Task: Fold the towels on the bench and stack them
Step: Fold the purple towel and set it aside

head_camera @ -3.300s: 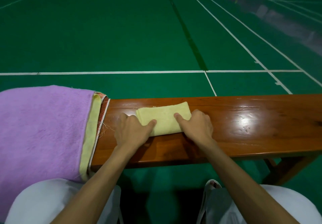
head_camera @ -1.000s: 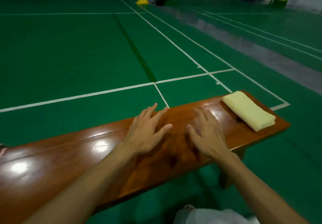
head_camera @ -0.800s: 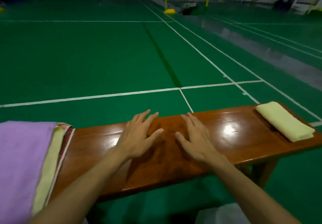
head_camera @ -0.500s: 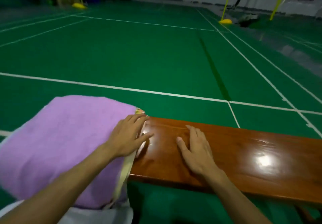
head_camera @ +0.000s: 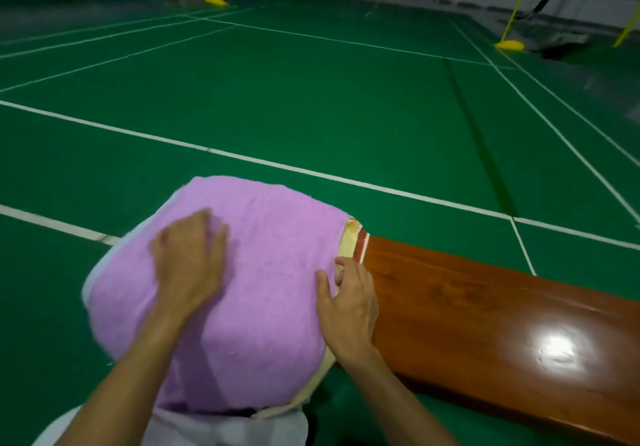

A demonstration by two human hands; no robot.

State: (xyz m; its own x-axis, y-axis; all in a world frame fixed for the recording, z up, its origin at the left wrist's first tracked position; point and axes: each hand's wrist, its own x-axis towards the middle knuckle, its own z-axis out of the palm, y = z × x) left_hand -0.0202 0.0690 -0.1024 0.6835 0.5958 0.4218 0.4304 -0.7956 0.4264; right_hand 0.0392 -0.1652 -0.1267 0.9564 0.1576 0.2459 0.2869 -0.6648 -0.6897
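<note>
A purple towel [head_camera: 270,272] lies spread on top of a pile at the left end of the wooden bench [head_camera: 485,317]. Under it, a yellow towel [head_camera: 348,243] and an orange-red patterned one [head_camera: 362,246] show at the right edge. My left hand [head_camera: 188,265] rests on the purple towel, fingers slightly bent into the cloth. My right hand [head_camera: 348,301] is at the towel's right edge, thumb on top and fingers curled at the edge. The folded yellow towel is out of view.
The bench runs to the right with a bright light reflection [head_camera: 554,352] on its glossy top. Beyond it lies a green court floor with white lines [head_camera: 346,178]. Yellow net-post bases [head_camera: 509,45] stand far back. My white-clad knees [head_camera: 225,428] are below the pile.
My view swung left from the bench's right end, where the folded yellow towel lies, to the pile. Both hands moved left from the bare wood onto the purple towel.
</note>
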